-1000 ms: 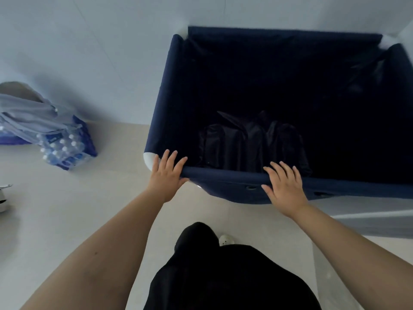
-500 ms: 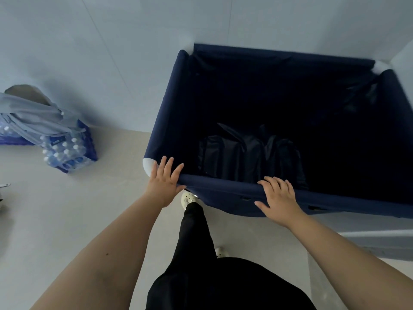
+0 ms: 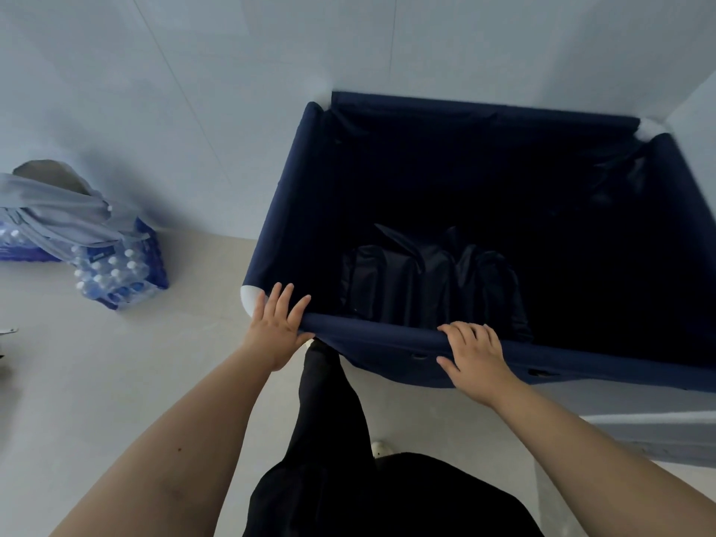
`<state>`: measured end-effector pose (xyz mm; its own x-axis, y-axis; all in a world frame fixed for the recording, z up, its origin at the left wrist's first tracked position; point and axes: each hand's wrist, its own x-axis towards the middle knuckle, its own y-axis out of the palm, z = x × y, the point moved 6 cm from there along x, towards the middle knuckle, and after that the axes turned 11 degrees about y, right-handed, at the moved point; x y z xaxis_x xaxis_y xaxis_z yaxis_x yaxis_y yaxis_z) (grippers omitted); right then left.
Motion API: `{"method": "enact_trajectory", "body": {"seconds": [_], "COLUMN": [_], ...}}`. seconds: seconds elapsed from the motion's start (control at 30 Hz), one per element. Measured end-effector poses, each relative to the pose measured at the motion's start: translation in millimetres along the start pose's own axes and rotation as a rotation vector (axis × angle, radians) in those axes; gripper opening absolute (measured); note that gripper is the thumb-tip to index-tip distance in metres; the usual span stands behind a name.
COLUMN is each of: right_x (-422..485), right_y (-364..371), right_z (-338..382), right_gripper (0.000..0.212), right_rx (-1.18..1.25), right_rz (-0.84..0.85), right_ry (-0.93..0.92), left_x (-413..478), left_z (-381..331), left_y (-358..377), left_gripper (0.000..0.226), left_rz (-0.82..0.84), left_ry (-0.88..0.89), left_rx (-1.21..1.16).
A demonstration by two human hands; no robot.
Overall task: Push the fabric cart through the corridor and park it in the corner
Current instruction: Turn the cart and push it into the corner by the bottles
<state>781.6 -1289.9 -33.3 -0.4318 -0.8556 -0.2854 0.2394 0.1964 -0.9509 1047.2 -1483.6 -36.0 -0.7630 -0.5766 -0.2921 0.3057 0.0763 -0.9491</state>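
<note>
The fabric cart point(image 3: 294, 195) is a deep navy cloth bin with white corner caps, standing against the pale wall with its far right corner close to the room's corner. A dark folded bag point(image 3: 430, 281) lies at its bottom. My left hand point(image 3: 277, 323) rests on the near rim by the near left corner cap, fingers curled over the edge. My right hand point(image 3: 474, 354) grips the same near rim further right, fingers hooked inside.
A pack of water bottles point(image 3: 116, 273) with grey cloth point(image 3: 58, 211) draped on it sits on the floor at the left by the wall. A second wall point(image 3: 693, 122) closes the right side. My dark-trousered leg point(image 3: 329, 401) steps toward the cart.
The cart has rolled further away toward the corner and sits lower in view. Both hands stayed on the near rim. My leg has stepped forward under the rim.
</note>
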Motion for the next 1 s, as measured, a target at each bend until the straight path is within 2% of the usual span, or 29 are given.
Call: {"method": "enact_trajectory", "body": {"seconds": [0.17,0.7,1.0], "right_x": [-3.2,-5.0,-4.6], "right_y": [-1.1,-2.5,-0.4], "right_z": [-0.1,-1.0,-2.3], "right_gripper": [0.046,0.041,0.041], "right_rx": [0.006,0.026,0.031], "right_rz": [-0.062,-0.143,-0.109], "right_ry": [-0.02,-0.028,-0.025], "left_x": [-0.3,-2.5,-2.6], "left_z": [-1.0,-3.0,-4.5], "left_y": [-1.5,-4.8,-6.9], "left_gripper": [0.069,0.068,0.067], "left_rz": [0.005,0.021,0.035], "left_ry": [-0.004,-0.015,-0.012], "left_rx": [0.01,-0.003,0.006]}}
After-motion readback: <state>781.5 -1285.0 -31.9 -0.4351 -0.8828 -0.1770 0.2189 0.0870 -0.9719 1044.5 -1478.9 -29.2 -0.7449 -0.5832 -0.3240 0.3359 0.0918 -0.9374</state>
